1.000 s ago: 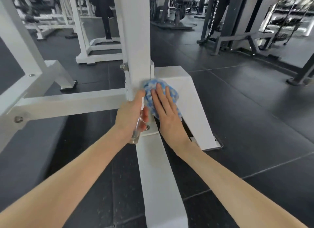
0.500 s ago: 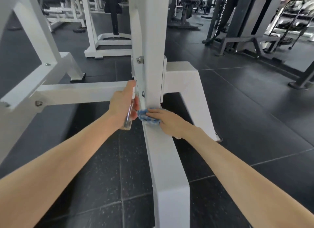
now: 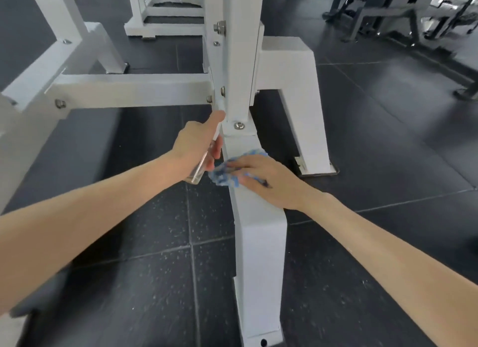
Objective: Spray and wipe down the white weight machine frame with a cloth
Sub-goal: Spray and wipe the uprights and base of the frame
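Note:
The white weight machine frame (image 3: 241, 69) rises as an upright post from a long floor beam (image 3: 258, 243) that runs toward me. My right hand (image 3: 266, 177) presses a blue and white cloth (image 3: 227, 172) flat onto the top of that beam, just below the post's base. My left hand (image 3: 198, 143) grips a small clear spray bottle (image 3: 200, 169), forefinger stretched toward the post's lower corner. Most of the bottle's top is hidden by the hand.
A white crossbar (image 3: 134, 90) runs left from the post to an angled leg (image 3: 59, 49). A white foot bracket (image 3: 297, 93) stands right of the post. More white and dark machines (image 3: 388, 12) stand behind. Dark speckled rubber floor tiles (image 3: 155, 256) lie around the beam.
My right hand slid the cloth down from the post's lower face onto the floor beam and toward me. My left hand kept its hold on the bottle beside the post. The view tilted downward.

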Available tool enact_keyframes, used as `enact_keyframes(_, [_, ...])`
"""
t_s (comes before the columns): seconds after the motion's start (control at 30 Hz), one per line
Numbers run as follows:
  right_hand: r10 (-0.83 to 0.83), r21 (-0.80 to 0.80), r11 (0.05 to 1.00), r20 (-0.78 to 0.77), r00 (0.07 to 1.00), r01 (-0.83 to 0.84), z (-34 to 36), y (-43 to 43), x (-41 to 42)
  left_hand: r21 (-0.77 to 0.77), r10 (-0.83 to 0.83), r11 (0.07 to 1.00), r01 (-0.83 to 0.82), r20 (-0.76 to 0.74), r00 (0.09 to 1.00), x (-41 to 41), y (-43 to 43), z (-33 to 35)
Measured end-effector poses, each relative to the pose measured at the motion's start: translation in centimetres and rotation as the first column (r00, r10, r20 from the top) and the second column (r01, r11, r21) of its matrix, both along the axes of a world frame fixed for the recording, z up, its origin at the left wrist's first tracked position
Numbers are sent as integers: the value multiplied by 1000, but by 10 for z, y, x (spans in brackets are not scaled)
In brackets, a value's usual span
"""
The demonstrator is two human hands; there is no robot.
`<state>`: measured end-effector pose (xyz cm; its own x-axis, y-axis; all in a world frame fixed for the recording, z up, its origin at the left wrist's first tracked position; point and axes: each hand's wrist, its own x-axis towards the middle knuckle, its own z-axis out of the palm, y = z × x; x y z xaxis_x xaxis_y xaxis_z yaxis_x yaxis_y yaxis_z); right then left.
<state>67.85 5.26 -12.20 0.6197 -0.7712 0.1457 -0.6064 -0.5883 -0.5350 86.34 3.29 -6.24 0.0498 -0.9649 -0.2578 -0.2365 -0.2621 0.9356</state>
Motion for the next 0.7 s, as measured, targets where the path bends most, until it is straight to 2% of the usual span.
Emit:
enact_keyframes(0.1, [106,-137,984,-32,994,-109,-6,38,-7,47,-36,998,34,48,998,-4,12,-9])
enact_keyframes(0.2, [122,-196,973,-13,992,-123,-9,40,-7,64,-61,996,62,-9,998,-10,11,-8])
enact_keyframes(0.33, [151,-45,987,-50,987,-153,10,8,-1,68,-82,994,86,-57,995,-22,-6,0])
enact_keyframes(0.43, [103,-41,994,-69,992,-106,10,-30,6,106,-57,991,76,-171,984,-25,-24,16])
enact_keyframes(0.53, [13,20,1000,-27,1000,-13,11,-69,13,21,-24,999,26,-95,995,-18,-43,30])
enact_keyframes(0.7, [-95,-27,995,14,995,96,2,-66,18,18,-87,996,86,58,995,-9,-41,31])
